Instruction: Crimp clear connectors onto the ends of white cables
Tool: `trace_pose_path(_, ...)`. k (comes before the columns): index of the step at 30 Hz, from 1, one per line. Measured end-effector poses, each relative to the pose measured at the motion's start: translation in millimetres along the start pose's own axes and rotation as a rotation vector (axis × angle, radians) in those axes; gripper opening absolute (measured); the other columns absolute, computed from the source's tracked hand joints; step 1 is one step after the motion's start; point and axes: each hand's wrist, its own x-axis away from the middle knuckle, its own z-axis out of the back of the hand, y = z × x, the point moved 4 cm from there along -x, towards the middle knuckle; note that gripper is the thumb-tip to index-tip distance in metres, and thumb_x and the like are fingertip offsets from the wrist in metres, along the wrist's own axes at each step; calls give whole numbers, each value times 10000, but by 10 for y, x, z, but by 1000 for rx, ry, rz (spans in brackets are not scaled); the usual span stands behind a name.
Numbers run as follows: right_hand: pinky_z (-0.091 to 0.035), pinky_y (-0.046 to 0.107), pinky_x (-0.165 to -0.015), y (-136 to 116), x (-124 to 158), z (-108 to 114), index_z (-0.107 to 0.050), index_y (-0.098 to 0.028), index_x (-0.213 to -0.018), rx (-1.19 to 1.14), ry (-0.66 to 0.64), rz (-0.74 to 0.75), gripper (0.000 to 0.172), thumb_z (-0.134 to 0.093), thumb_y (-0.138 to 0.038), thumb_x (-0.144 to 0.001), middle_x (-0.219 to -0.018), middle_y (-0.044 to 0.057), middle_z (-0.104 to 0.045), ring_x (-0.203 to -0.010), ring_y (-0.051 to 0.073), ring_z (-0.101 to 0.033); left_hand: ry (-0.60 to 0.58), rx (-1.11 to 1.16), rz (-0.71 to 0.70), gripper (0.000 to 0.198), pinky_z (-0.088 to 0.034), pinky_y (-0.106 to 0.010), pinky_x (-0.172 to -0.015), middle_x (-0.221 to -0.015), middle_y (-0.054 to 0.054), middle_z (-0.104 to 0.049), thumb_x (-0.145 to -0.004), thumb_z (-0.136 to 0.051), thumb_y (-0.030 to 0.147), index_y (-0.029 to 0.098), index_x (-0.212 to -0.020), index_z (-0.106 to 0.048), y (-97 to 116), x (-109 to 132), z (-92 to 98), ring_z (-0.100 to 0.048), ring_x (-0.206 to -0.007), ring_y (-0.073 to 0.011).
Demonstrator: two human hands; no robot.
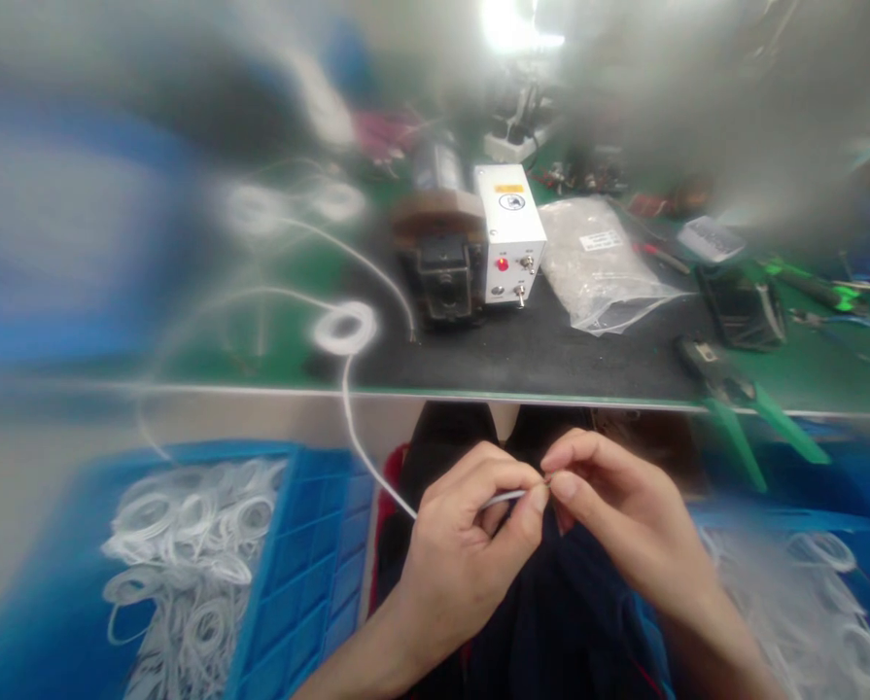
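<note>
My left hand (470, 530) pinches a white cable (377, 474) close to its end, in front of the bench edge. From there the cable runs up over the edge to a small white coil (344, 329) on the bench. My right hand (620, 510) meets it at the cable's tip, thumb and fingertip pressed together there. The tip itself is mostly covered by the fingers. Beyond the hands stands a dark machine (445, 277) with a white control box (511, 233), its red light lit. Another cable end lies on the black mat before the machine.
Blue crates stand at both sides: the left crate (260, 583) holds several coiled cables, the right one bagged coils (791, 603). Green-handled pliers (741, 389) overhang the bench edge. A clear plastic bag (602, 258) and a dark box-like device (745, 306) lie at the right.
</note>
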Motion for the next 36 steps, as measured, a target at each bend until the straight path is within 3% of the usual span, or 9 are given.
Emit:
trace_pose_path(4, -492, 149, -703, -65, 7, 11, -674, -173, -923, 179, 63, 131, 182, -666, -311, -1043, -845, -2, -626, -754, 54, -605, 3, -31, -21, 88, -472, -163, -705, -865, 29, -662, -944, -706, 112, 195, -922, -726, -9, -35, -23, -608, -773, -29)
trace_pose_path(9, -454, 187, -714, -34, 75, 16, -636, -193, -921, 421, 189, 214, 138, -639, -240, -1051, -839, -11, -619, -754, 60, -585, -1, -76, 28, 77, -454, -181, -688, -890, 29, -672, -970, -701, 165, 228, -957, -744, -81, -49, -44, -600, -778, -43)
trace_pose_path(12, -449, 192, -745, -23, 118, 7, -627, -208, -951, 492, 220, 282, 92, -649, -203, -1040, -872, -17, -616, -780, 59, -581, 12, -97, 63, 118, -465, -173, -701, -948, 34, -694, -982, -705, 195, 261, -1070, -746, -110, -35, -49, -614, -805, -46)
trace_pose_path(16, -459, 195, -768, -41, 110, 27, -632, -208, -958, 482, 218, 329, 81, -670, -175, -1021, -900, -13, -625, -818, 63, -594, -4, -138, -10, 79, -432, -188, -692, -903, 30, -665, -972, -701, 151, 222, -1000, -724, -36, -29, -56, -543, -733, -40)
trace_pose_path(19, -452, 182, -725, -35, 36, 75, -644, -199, -927, 326, 162, 274, 109, -675, -219, -1029, -847, -24, -615, -773, 50, -590, -16, -93, -38, 90, -413, -181, -671, -860, 35, -634, -963, -691, 115, 204, -960, -704, 18, -49, -51, -524, -711, -29)
trace_pose_path(23, -436, 181, -642, 31, -44, 93, -621, -179, -868, 128, 0, 110, 251, -645, -339, -1059, -747, -31, -567, -672, 52, -538, -84, 27, 45, 93, -447, -151, -722, -858, 43, -645, -989, -673, 144, 210, -931, -707, -31, -88, -66, -598, -780, -20)
trace_pose_path(28, -430, 152, -708, -50, 23, 166, -641, -182, -904, 423, 163, 259, 147, -671, -245, -1035, -829, -26, -608, -754, 38, -562, -154, 80, 127, 118, -439, -157, -722, -836, 40, -629, -1016, -659, 222, 203, -916, -718, -84, -137, -132, -576, -764, -23)
trace_pose_path(33, -429, 159, -605, 18, 96, 302, -632, -173, -851, 254, 191, 90, 305, -608, -377, -1075, -699, -34, -567, -630, 43, -542, -224, 77, 113, 157, -433, -158, -724, -840, 34, -640, -1024, -647, 246, 189, -899, -722, -47, -268, -283, -578, -762, -22)
trace_pose_path(36, -434, 164, -638, 52, 180, 454, -634, -169, -856, 344, 298, 101, 289, -621, -364, -1069, -737, -24, -582, -667, 46, -550, -328, 73, 108, 169, -407, -170, -685, -841, 35, -628, -1033, -639, 288, 202, -926, -737, -39, -380, -448, -551, -735, -22)
